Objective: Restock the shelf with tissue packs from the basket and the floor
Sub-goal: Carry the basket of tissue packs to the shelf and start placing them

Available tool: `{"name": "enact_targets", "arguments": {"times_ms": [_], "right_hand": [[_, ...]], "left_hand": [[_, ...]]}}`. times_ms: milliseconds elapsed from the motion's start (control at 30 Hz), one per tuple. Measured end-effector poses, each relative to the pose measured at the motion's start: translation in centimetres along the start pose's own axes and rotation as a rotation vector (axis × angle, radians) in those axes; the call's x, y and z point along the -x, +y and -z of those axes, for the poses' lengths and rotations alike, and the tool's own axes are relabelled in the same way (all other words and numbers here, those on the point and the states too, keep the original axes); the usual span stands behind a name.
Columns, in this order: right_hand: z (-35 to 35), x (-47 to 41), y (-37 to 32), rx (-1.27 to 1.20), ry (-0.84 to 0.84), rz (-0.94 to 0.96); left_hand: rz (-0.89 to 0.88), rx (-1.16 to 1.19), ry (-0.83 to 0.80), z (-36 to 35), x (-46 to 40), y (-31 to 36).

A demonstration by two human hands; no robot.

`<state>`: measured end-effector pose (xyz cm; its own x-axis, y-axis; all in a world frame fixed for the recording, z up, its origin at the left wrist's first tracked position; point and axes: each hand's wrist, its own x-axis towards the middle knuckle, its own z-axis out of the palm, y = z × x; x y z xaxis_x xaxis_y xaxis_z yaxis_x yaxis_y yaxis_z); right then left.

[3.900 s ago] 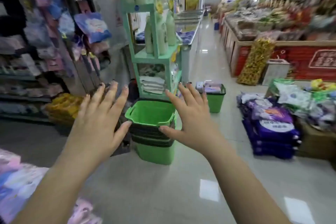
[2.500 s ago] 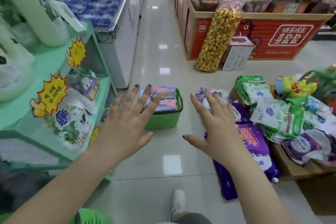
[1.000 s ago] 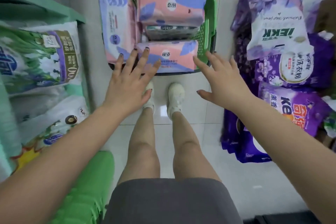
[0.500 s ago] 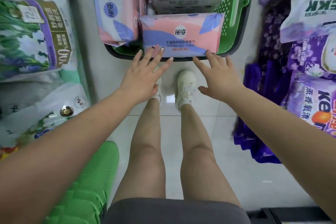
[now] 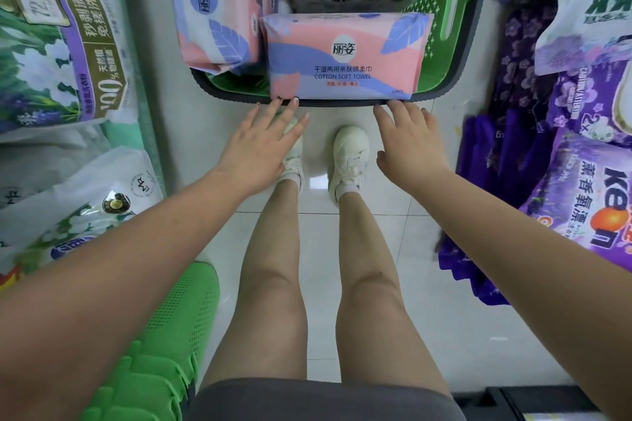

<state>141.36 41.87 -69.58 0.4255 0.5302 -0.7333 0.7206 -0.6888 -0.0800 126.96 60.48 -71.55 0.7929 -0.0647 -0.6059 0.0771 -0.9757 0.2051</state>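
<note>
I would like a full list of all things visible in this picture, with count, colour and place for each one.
basket: one, green with dark rim, on floor ahead of the feet
tissue packs: at least four, mostly pink and blue, in the basket
laundry bags: several, white and green, on the left
purple bags: several, purple and white, on the right
green plastic object: one, bottom left
floor: white glossy tiles
shoes: two, white, on the floor
shorts: grey, bottom edge
left hand: open, fingertips at the front pack
right hand: open, by the basket rim
</note>
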Motion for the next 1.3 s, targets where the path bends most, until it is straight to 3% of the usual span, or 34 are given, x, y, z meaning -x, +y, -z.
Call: {"name": "enact_targets", "arguments": {"times_ms": [433,633,867,1167,1300], "right_hand": [[-0.7,-2.6,-1.5,-0.048,-0.011,-0.093],[-0.5,-2.5,-1.8,-0.087,0.112,-0.130],[2.6,-1.4,-0.8,-0.103,0.243,-0.109],[12.0,-3.8,1.7,-0.094,0.265,0.025],[15.5,-5.0,2.3,-0.112,0.187,0.019]], "left_hand": [[0.102,0.019,0.007,0.7,-2.3,-0.6],[0.179,0.058,0.057,1.0,-2.1,0.4],[0.228,0.042,0.346,3.2,-2.0,0.1],[0.258,0.104,0.179,13.8,-4.7,-2.8],[0.221,0.045,0.129,16.6,-6.1,-4.6]]}}
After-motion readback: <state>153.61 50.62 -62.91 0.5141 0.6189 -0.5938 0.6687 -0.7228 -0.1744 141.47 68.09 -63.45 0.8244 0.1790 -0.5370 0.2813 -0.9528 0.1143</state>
